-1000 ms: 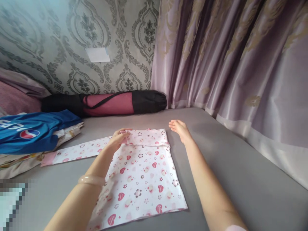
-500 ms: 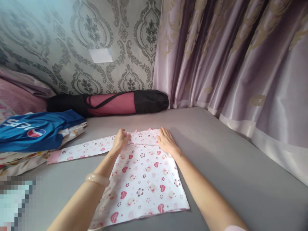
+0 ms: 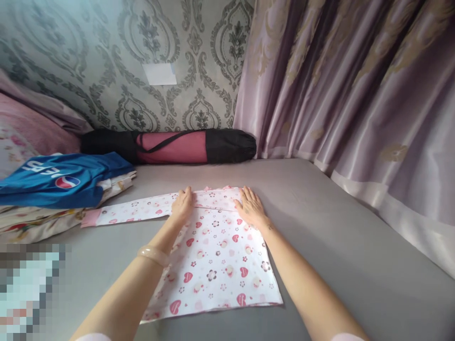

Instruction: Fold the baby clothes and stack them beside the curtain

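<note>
A white long-sleeved shirt [image 3: 220, 265] with pink hearts, flowers and small figures lies flat in front of me. One sleeve [image 3: 135, 210] with a pink cuff stretches out to the left. Across the top of the body lies a folded strip of the same cloth, apparently the other sleeve. My left hand [image 3: 183, 204], below a pale bangle, has its fingers bent down onto the cloth at the left shoulder; its fingertips are partly hidden. At the right shoulder, my right hand [image 3: 252, 207] rests flat with the fingers outstretched.
The shirt lies on a grey sheet [image 3: 313, 227]. To the left is a blue garment [image 3: 88, 173] with a Pepsi logo on other folded cloth. A pink and black roll bag [image 3: 177, 148] lies along the patterned wall. Mauve curtains [image 3: 295, 94] hang at the right.
My left hand's fingers have curled more tightly at the left shoulder. My right hand stays at the right shoulder, fingers a little more spread. The view has shifted slightly.
</note>
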